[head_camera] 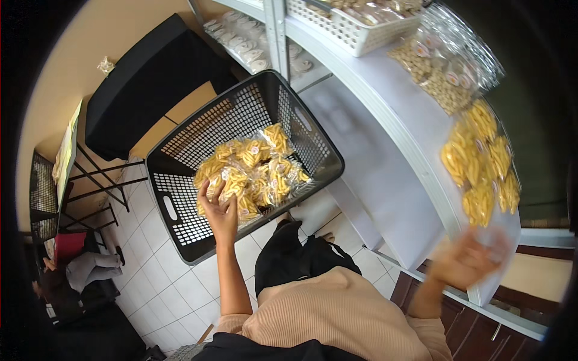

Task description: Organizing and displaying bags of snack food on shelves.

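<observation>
My left hand [219, 212] reaches into a black plastic basket [183, 252] with perforated walls. Its fingers are spread over clear bags of yellow stick-shaped snacks [253, 153] heaped inside; whether the fingertips touch a bag is hard to tell. On the right, my right hand [474, 257] is blurred at the near end of a white shelf [406, 113]. Just beyond it, several more bags of the yellow snacks [478, 167] lie in a group on that shelf. Blur hides whether this hand holds anything.
Farther along the shelf lie bags of pale brown snacks [438, 81] and a white perforated basket [356, 36]. A lower shelf [361, 167] extends beneath. Beyond the black basket stands a black-covered piece of furniture [144, 76]. Another person [86, 275] sits at the left.
</observation>
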Demonstrator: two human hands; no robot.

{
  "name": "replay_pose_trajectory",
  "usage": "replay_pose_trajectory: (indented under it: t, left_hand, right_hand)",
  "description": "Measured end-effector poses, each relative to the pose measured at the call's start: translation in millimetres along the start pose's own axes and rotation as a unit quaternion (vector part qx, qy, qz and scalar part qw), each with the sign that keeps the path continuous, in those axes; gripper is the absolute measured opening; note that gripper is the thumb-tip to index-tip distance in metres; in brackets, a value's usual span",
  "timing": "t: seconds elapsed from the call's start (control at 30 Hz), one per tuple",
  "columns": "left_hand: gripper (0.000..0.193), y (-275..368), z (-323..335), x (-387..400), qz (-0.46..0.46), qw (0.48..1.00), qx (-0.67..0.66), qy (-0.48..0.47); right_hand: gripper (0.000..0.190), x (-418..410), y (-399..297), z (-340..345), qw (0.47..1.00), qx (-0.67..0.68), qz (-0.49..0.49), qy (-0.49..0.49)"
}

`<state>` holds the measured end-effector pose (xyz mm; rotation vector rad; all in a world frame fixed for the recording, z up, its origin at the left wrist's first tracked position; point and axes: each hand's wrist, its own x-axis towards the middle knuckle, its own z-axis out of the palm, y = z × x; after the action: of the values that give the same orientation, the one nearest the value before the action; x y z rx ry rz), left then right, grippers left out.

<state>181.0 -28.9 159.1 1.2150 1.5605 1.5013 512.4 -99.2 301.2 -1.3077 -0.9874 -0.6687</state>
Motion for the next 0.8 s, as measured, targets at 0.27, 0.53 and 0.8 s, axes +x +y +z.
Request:
replay_pose_trajectory:
  t: [0.27, 0.53, 0.8]
  left_hand:
    - [0.057, -101.0, -68.8, 37.6, -0.087, 0.968, 0.233, -0.014]
    - [0.058, -203.1, -78.3, 63.0, -0.136, 0.911, 0.352, -0.169]
    - [0.070, -218.1, -61.2, 53.0, -0.065, 0.806, 0.509, -0.293]
  right_hand:
    - [0.036, -173.7, -19.1, 178.7, 0.760, 0.153, 0.039, -0.631]
    - [0.058, -374.1, 72.5, 257.3, 0.380, -0.126, 0.098, -0.911]
    - [0.051, -431.4, 101.2, 244.7, 0.248, -0.193, 0.100, -0.944]
